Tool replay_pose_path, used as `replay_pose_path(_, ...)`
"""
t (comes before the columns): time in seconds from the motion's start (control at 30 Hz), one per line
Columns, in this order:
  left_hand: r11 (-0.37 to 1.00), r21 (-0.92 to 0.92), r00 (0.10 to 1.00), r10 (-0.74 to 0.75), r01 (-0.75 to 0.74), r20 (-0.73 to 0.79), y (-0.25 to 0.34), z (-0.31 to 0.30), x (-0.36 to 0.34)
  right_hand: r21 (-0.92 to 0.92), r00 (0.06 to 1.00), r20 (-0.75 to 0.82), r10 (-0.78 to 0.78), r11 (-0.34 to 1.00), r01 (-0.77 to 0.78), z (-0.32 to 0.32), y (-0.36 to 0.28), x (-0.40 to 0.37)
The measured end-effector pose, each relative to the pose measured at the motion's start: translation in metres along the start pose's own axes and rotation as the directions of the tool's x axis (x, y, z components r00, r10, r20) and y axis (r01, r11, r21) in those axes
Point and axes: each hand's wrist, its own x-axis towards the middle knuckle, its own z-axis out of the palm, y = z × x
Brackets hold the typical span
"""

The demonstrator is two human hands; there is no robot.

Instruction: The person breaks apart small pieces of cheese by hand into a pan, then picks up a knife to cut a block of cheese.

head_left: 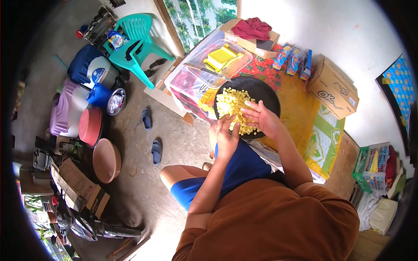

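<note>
A black round pan (265,92) sits on a table covered with a yellow flowered cloth (320,130). It holds a heap of small yellow cubes (230,103). My right hand (261,118) rests on the near side of the heap, fingers spread over the cubes. My left hand (227,134) is at the pan's near edge, fingertips touching the cubes beside my right hand. Whether either hand pinches a cube is hard to tell.
A clear plastic box (204,71) with a yellow slicer (222,56) and a knife (208,71) lies beyond the pan. Cardboard boxes (333,87) stand on the table. Left on the floor: blue slippers (156,151), basins (106,160), a green chair (137,41).
</note>
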Motion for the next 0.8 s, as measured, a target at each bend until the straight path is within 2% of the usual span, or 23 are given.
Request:
replay_pose_path(0.13,0.981,0.186,0.998,0.058,-0.063,0.028,0.019,-0.007,0.006,-0.114,0.998,0.068,-0.013,0.993,0.021,0.003,0.010,0.000)
replay_pose_path(0.23,0.985,0.165,0.999,0.041,-0.044,0.021,0.025,-0.006,0.008,-0.089,0.996,0.090,-0.014,0.996,0.022,0.019,0.008,-0.007)
replay_pose_path(0.33,0.997,0.056,0.999,-0.049,0.049,-0.004,0.022,-0.008,0.007,-0.069,0.995,0.094,-0.024,0.997,0.031,0.027,0.005,-0.010)
replay_pose_path(0.43,0.996,-0.079,0.999,-0.031,0.028,-0.040,-0.010,0.000,0.000,-0.205,0.998,-0.010,-0.059,0.977,0.055,0.031,0.002,-0.011)
replay_pose_path(0.47,0.963,-0.249,0.988,-0.129,0.106,-0.080,-0.014,0.000,-0.001,-0.227,0.997,-0.022,-0.076,0.971,0.069,0.029,0.001,-0.009)
replay_pose_path(0.53,0.796,-0.568,0.939,-0.326,0.212,-0.106,-0.012,-0.007,0.003,-0.272,0.992,-0.042,-0.118,0.957,0.102,0.018,-0.001,-0.002)
replay_pose_path(0.57,0.840,-0.469,0.933,-0.349,0.274,-0.081,-0.012,-0.016,0.003,-0.335,0.987,-0.080,-0.141,0.936,0.106,0.012,0.000,0.001)
replay_pose_path(0.63,0.944,-0.262,0.979,-0.202,0.198,0.009,-0.035,-0.024,0.000,-0.454,0.970,-0.149,-0.192,0.885,0.105,0.001,0.002,0.006)
replay_pose_path(0.73,0.978,-0.113,0.980,-0.166,0.178,0.108,-0.036,-0.024,-0.001,-0.376,0.968,-0.193,-0.161,0.923,0.078,-0.013,0.005,0.010)
replay_pose_path(0.8,0.990,-0.078,0.991,-0.117,0.122,0.062,-0.025,-0.019,0.003,-0.347,0.976,-0.180,-0.123,0.936,0.054,-0.019,0.006,0.014)
